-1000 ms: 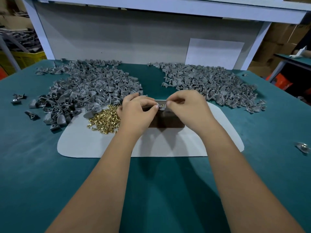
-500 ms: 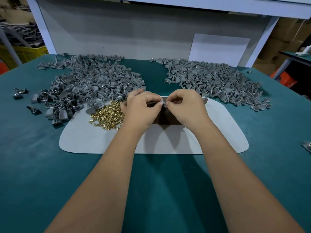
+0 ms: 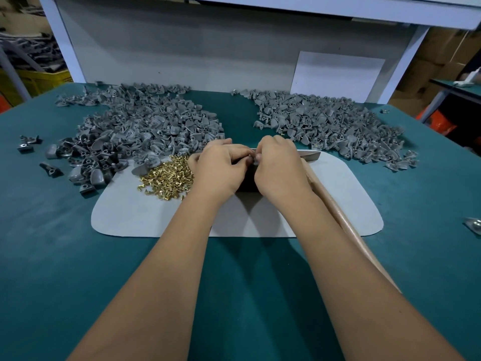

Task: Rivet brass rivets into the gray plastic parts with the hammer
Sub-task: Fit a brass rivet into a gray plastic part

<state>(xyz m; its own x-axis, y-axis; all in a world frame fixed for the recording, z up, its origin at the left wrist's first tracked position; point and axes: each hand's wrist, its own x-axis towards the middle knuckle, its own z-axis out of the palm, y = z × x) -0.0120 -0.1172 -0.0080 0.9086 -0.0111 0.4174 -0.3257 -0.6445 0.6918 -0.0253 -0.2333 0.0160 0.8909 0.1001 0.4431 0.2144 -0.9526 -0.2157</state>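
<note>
Both hands meet over the middle of a pale gray mat (image 3: 156, 217) that lies on the green counter (image 3: 65, 256). The left hand (image 3: 221, 169) and the right hand (image 3: 279, 170) have their fingers curled, and their fingertips pinch a small gray plastic part (image 3: 253, 159) between them; the part is mostly hidden, so whether a rivet sits in it cannot be told. Under the hands is a dark block (image 3: 247, 182) resting on the mat. A hammer lies on the mat at the right hand's outer side, its metal head (image 3: 309, 155) pointing right and its long wooden handle (image 3: 346, 225) running back beside the right forearm. A heap of brass rivets (image 3: 166, 177) sits on the mat just left of the left hand. A big pile of gray plastic parts (image 3: 135, 131) spreads over the counter at the far left, and a second pile (image 3: 330, 126) at the far right, some of its pieces showing brass.
</note>
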